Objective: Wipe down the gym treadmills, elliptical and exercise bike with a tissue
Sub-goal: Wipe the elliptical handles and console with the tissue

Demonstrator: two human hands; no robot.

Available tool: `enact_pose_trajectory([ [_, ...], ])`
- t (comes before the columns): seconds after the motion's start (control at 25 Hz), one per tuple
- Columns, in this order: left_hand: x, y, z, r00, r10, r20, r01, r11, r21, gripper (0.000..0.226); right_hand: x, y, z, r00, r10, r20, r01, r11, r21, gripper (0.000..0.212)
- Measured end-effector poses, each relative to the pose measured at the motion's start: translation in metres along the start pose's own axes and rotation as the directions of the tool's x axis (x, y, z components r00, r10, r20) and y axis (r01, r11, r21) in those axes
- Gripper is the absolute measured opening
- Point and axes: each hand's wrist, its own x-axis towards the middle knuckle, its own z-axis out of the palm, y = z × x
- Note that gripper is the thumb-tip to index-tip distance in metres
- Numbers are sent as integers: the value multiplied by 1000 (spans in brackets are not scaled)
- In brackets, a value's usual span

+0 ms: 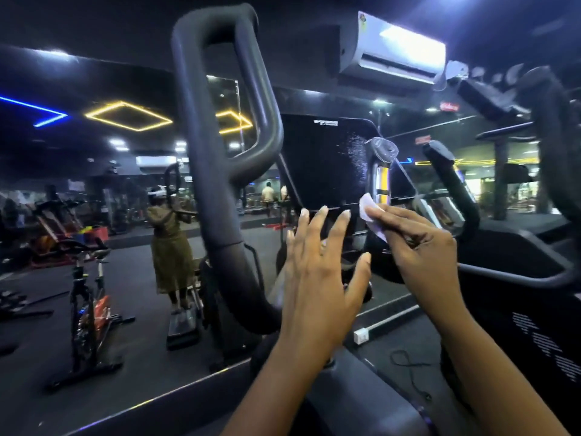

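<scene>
The person stands at an elliptical (226, 184), whose thick dark looped handle rises on the left of the view, with the dark, switched-off console screen (320, 162) just behind it. The left hand (317, 272) is raised in front of the lower edge of the console with fingers straight and spread wide, holding nothing; whether the fingertips touch the console cannot be told. The right hand (418, 250) pinches a small white tissue (369, 209) between thumb and curled fingers. It presses the tissue against the lower right corner of the console, at the foot of an upright silver grip (382, 174) with a grey cap. A scatter of fine pale specks (355, 158) lies on the right side of the screen, just above the tissue. A wall mirror ahead reflects the gym, including an exercise bike (85, 297) at the left. Far back beyond the bike sits a red bin (97, 233) with something yellow and blue in it, too small to identify. A white air conditioner (399, 48) hangs high on the right. Below the hands, a white power strip (361, 336) and a loose black cable (408, 363) lie on the dark floor. The handle of a neighbouring machine (449, 184) stands to the right.
</scene>
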Motion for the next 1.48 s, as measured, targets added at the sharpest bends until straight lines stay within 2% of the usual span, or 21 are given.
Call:
enact_pose_trajectory([
  [0.2, 54, -17, 59, 977, -164, 136, 198, 936, -291, 62, 18, 31, -32, 983, 122, -136, -135, 986, -95, 35],
  [0.36, 91, -9, 102, 963, -194, 185, 257, 864, -432, 66, 48, 60, -38, 983, 102, -153, -125, 981, -147, 36],
  [0.48, 103, -4, 128, 961, -234, 146, 275, 807, -523, 66, 83, 81, -34, 994, -57, -96, 26, 955, -296, 29],
  [0.64, 105, -11, 148, 954, -297, 29, 268, 811, -519, 62, 132, 107, -20, 966, -256, 18, 243, 889, -389, 26],
  [0.76, 103, -19, 152, 958, -286, 28, 262, 827, -498, 59, 125, 115, -12, 940, -327, 94, 333, 827, -453, 32],
  [0.92, 101, -20, 154, 966, -258, 10, 218, 795, -567, 54, 80, 111, -9, 883, -438, 166, 466, 781, -415, 32],
  [1.12, 98, -23, 155, 972, -235, -5, 185, 779, -599, 64, 29, 118, -15, 907, -405, 118, 421, 857, -297, 27],
  [1.32, 99, -22, 154, 971, -233, 52, 214, 750, -626, 64, 82, 132, -15, 980, -169, -102, 147, 970, -193, 35],
  [1.48, 98, -22, 154, 976, -212, 45, 191, 746, -638, 79, 80, 138, 0, 983, -103, -151, 83, 988, -134, 35],
])
